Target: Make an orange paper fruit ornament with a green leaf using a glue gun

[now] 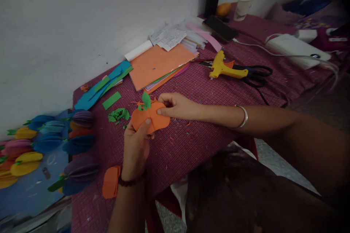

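Between my two hands is an orange paper pumpkin (158, 119) with a green paper leaf and curl at its top. My left hand (136, 147) grips its lower left side, the thumb pressed on the front. On the right edge, my right hand (177, 105) pinches the paper between thumb and fingers. Close by on the left lie green paper scraps (119, 115) and a green paper rectangle (112, 100). A small stack of orange pumpkin cut-outs (111, 182) rests beside my left wrist.
Finished paper pumpkins (49, 142) in several colours sit at the left. Behind my hands lie blue paper strips (101, 85) and an orange paper stack (161, 65). A yellow glue gun (228, 70) rests over black scissors (259, 74). Further back are a phone (220, 28) and paper cup (244, 6).
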The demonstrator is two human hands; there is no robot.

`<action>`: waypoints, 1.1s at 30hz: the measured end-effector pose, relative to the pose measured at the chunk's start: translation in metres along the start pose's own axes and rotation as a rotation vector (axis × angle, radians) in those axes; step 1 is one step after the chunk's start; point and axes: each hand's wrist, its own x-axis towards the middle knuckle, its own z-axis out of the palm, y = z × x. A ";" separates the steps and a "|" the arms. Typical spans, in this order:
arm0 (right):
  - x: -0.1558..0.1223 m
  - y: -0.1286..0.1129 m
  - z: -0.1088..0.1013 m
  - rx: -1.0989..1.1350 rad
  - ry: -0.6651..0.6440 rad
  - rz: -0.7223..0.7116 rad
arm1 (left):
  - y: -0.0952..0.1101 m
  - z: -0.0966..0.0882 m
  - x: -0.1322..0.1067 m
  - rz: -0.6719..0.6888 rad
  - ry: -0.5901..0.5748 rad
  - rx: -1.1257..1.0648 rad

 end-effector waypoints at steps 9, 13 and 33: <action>-0.005 0.004 0.001 -0.200 -0.080 -0.061 | -0.004 0.004 -0.003 0.002 -0.025 0.097; -0.006 0.006 0.002 -0.203 -0.096 -0.071 | -0.005 0.007 -0.003 0.008 0.001 0.106; 0.004 0.006 -0.012 -0.107 -0.076 -0.108 | 0.011 -0.005 0.001 -0.016 0.016 0.054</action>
